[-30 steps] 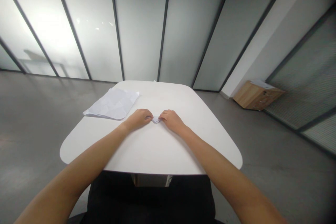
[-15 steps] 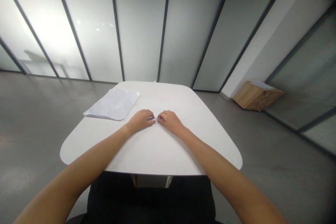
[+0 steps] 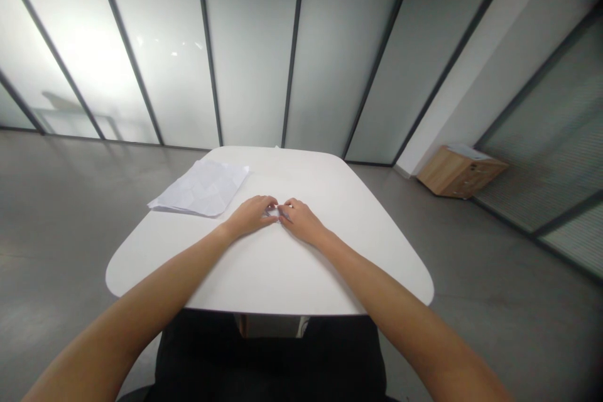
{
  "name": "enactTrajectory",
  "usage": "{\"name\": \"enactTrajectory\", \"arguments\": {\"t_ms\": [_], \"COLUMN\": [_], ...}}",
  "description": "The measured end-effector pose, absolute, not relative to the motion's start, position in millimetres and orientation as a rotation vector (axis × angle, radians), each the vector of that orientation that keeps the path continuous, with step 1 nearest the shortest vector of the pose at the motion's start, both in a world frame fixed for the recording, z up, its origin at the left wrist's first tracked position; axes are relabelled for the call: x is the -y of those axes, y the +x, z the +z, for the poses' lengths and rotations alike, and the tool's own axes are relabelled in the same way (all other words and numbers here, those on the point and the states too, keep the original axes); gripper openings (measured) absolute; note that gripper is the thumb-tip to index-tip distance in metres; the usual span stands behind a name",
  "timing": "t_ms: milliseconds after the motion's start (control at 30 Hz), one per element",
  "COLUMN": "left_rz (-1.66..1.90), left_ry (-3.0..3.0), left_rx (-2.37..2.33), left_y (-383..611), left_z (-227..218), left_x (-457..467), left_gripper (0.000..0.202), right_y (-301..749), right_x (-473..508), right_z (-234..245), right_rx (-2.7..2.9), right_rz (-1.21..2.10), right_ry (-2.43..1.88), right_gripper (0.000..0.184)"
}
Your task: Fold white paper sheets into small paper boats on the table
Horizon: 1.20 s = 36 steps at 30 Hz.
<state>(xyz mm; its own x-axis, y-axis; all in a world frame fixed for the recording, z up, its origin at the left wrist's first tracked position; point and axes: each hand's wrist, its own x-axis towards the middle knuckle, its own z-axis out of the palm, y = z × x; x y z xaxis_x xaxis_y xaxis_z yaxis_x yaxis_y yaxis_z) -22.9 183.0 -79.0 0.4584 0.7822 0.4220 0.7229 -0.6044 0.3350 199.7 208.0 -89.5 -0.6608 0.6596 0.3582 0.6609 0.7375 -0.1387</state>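
Both hands meet over the middle of a white table [image 3: 287,276]. Between them is a small piece of white paper [image 3: 274,213], mostly covered by the fingers. My left hand [image 3: 254,213] is closed on its left side, thumb and fingertips curled in. From the right, my right hand [image 3: 300,220] pinches the same piece, its fingertips nearly touching those of my left hand. The shape and folds of the paper are too small to make out. A stack of crumpled white paper sheets [image 3: 202,187] lies on the table to the left, apart from both hands.
Frosted glass panels [image 3: 254,50] with dark frames stand beyond the table's far edge. At the right, a wooden drawer cabinet [image 3: 459,173] stands on the grey floor [image 3: 494,270] with something white on top. My dark-clad legs [image 3: 273,364] are under the near edge.
My right hand has shifted slightly left, and its fingers have closed up against those of my left hand around the small paper. The stack of sheets stays put.
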Motion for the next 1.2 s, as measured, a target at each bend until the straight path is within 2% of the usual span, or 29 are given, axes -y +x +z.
{"name": "enactTrajectory", "arguments": {"t_ms": [133, 467, 767, 1033, 1200], "left_rz": [0.898, 0.997, 1.105, 1.132, 1.069], "left_ry": [2.525, 2.284, 2.107, 2.127, 2.145], "left_rx": [-1.246, -1.122, -1.095, -1.128, -1.179], "left_y": [-23.8, -22.1, -25.3, -24.1, -23.7], "left_z": [-74.7, -81.5, -87.9, -89.8, -89.4], "left_x": [-180.1, -185.5, -191.4, -192.1, -192.6], "left_gripper": [0.037, 0.045, 0.046, 0.08, 0.068], "right_y": [199.0, 199.7, 201.4, 198.0, 198.1], "right_x": [-203.5, -211.7, -218.8, -211.0, -209.6], "right_z": [-87.1, -91.0, -95.2, -89.2, -88.0], "right_rx": [2.458, 2.208, 2.035, 1.978, 1.99], "right_rz": [0.116, 0.373, 0.609, 0.718, 0.772], "right_ry": [-0.978, -0.9, -0.833, -0.794, -0.755], "right_gripper": [0.032, 0.017, 0.019, 0.04, 0.043]}}
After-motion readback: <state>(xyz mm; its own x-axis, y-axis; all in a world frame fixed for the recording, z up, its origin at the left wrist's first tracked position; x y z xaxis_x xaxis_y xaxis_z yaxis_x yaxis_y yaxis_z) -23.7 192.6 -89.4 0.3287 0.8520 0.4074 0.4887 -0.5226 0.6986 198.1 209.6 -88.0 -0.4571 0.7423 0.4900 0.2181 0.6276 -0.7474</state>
